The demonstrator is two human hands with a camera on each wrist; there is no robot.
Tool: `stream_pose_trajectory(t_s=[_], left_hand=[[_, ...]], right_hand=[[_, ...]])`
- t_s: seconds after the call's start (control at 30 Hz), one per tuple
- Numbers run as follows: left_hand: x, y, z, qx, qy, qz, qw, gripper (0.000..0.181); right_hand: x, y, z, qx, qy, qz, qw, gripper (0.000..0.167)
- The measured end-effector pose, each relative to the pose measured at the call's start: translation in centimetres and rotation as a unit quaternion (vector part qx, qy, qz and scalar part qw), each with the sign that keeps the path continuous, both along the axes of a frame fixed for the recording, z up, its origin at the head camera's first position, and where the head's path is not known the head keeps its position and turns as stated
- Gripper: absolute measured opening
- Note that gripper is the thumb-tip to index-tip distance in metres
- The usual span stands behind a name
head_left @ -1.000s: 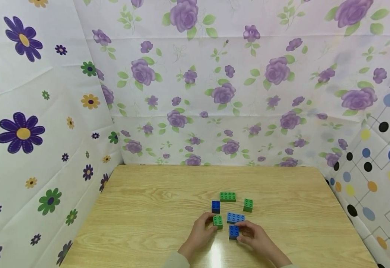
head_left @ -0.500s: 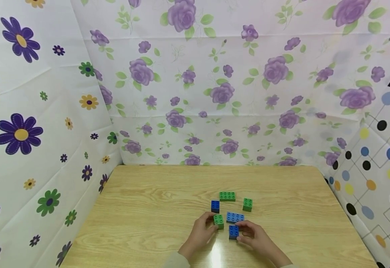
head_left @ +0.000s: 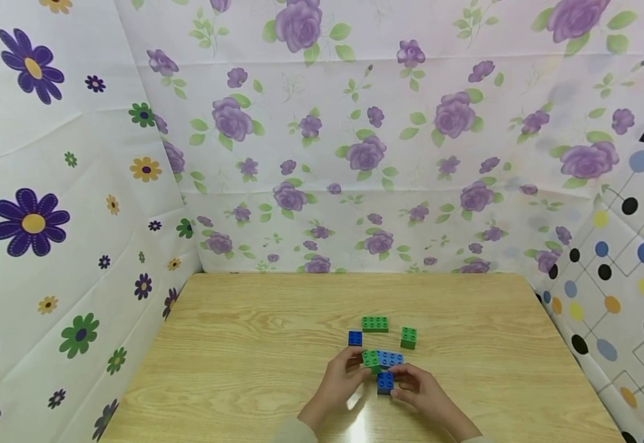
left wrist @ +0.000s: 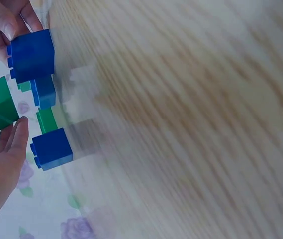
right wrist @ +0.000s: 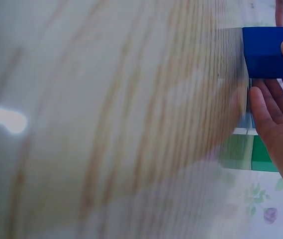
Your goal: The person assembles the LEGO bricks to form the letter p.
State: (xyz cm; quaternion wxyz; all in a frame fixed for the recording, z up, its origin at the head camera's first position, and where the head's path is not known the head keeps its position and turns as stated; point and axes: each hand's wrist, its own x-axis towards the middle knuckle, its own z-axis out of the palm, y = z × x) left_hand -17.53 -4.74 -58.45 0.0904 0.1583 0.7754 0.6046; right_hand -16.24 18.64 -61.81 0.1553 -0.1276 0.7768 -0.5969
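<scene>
In the head view the left hand (head_left: 339, 383) pinches a square green brick (head_left: 371, 359), which overlaps the left end of a long light-blue brick (head_left: 391, 359). That green brick (left wrist: 0, 107) hangs off the table in the left wrist view. The right hand (head_left: 422, 394) has its thumb and fingers on a square dark-blue brick (head_left: 385, 383), which rests on the table just in front of the light-blue one. In the right wrist view the thumb of the right hand (right wrist: 280, 119) touches the dark-blue brick (right wrist: 266, 53).
Another dark-blue brick (head_left: 355, 338) stands behind the left hand. Farther back lies a long green brick (head_left: 375, 324), with a smaller green brick (head_left: 408, 337) to its right. Flowered and dotted cloths hang around the wooden table (head_left: 244, 344).
The left hand has lifted the green brick and moved it right, toward the light-blue brick. The right hand and its dark-blue brick have stayed nearly still.
</scene>
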Motion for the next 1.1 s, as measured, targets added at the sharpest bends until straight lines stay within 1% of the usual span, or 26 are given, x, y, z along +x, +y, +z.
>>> stream_pose_trajectory(t_s=[0.17, 0.3, 0.57, 0.73, 0.87, 0.97, 1.1], left_hand=[[0.2, 0.4, 0.4, 0.0, -0.007, -0.019, 0.9998, 0.04], [0.5, 0.7, 0.5, 0.002, -0.002, -0.036, 0.9994, 0.041], [0.8, 1.0, -0.1, 0.004, 0.032, -0.05, 0.9982, 0.038], [0.7, 1.0, -0.5, 0.0, 0.03, -0.058, 0.9979, 0.037], [0.6, 1.0, -0.8, -0.001, 0.036, -0.068, 0.997, 0.036], [0.6, 1.0, -0.8, -0.007, 0.044, -0.074, 0.9962, 0.036], [0.7, 1.0, -0.7, -0.031, 0.065, -0.081, 0.994, 0.035]], right_hand=[[-0.1, 0.0, -0.1, -0.006, -0.007, 0.003, 1.0, 0.044], [-0.1, 0.0, -0.1, -0.01, -0.009, 0.004, 0.9999, 0.046], [-0.4, 0.1, -0.5, -0.011, -0.009, 0.006, 0.9999, 0.048], [-0.5, 0.0, -0.6, -0.014, -0.008, 0.005, 0.9999, 0.046], [-0.4, 0.0, -0.5, -0.009, -0.004, 0.007, 0.9999, 0.046], [-0.3, 0.0, -0.3, -0.007, -0.003, 0.006, 1.0, 0.045], [-0.2, -0.1, -0.1, -0.004, -0.003, 0.002, 1.0, 0.045]])
